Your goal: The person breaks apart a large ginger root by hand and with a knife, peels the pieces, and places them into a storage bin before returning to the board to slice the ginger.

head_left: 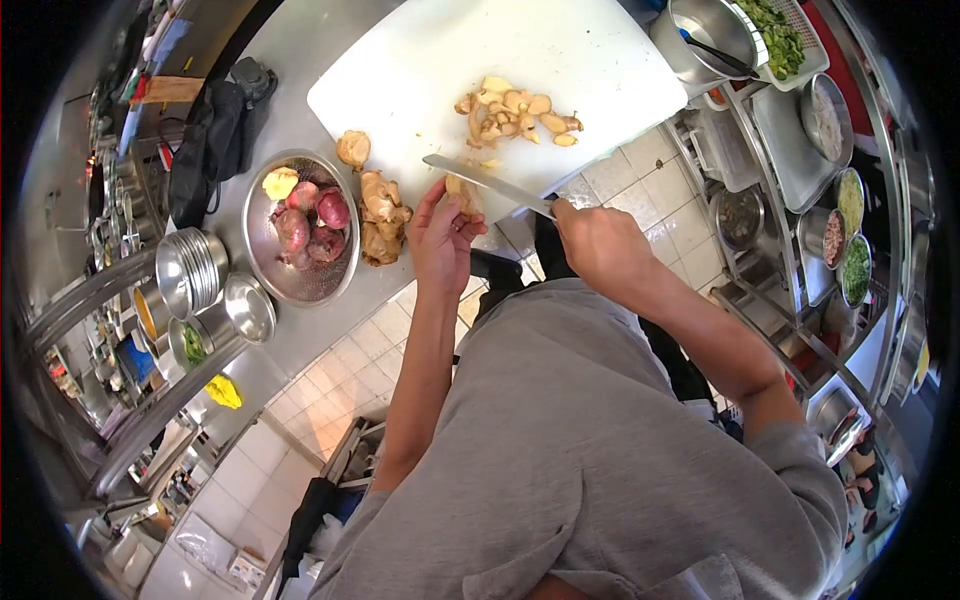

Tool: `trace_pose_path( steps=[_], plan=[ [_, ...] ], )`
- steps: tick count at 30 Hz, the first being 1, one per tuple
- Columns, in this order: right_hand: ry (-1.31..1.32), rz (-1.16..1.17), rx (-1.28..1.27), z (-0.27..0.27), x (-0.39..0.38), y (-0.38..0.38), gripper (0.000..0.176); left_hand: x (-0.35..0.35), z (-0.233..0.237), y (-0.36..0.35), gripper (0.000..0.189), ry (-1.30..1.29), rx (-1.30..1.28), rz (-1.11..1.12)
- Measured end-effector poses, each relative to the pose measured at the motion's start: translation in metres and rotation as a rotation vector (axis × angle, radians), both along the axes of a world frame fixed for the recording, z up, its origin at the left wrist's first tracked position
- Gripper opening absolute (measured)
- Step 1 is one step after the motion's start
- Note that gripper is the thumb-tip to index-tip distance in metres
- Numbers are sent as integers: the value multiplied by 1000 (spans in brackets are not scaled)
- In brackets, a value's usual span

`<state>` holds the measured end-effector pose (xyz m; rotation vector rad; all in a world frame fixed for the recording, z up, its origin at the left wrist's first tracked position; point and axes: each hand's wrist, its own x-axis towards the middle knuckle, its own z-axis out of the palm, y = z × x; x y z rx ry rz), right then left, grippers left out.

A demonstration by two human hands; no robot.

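Near the front edge of a white cutting board (400,80), my left hand (440,238) is closed around a piece of ginger (462,192). My right hand (607,248) grips the handle of a knife (490,182), its blade pointing left and lying against or just above that ginger. Farther back on the board is a pile of ginger pieces (510,115), some showing pale cut faces. One ginger chunk (353,149) sits at the board's left edge. Larger unpeeled ginger roots (381,215) lie beside it on the steel counter.
A perforated steel bowl (258,265) with red onions (325,208) and a yellow piece stands left. Stacked metal bowls (190,272) are beyond it. At right, a steel pot (690,65), a basket of greens (775,40) and a rack (770,190) of food containers border the tiled floor.
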<state>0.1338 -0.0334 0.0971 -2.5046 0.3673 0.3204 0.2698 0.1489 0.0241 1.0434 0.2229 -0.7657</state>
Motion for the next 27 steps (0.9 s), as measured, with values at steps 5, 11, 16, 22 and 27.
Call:
trace_pose_path(
  steps=[5, 11, 16, 22, 27],
  plan=[
    [-12, -67, -1, -29, 1, -2, 16, -1, 1, -2, 40, -6, 3, 2],
    [-40, -97, 23, -36, 7, -1, 12, 3, 7, -8, 44, 11, 58, -32],
    [-50, -103, 68, -24, 1, 4, 12, 18, 10, -15, 45, -72, 158, -148],
    [-26, -101, 139, -2, -12, 11, 15, 17, 13, -24, 43, -76, 356, -159],
    [-70, -3, 33, 11, -27, 17, 14, 17, 3, -26, 43, -175, 350, -126]
  ],
)
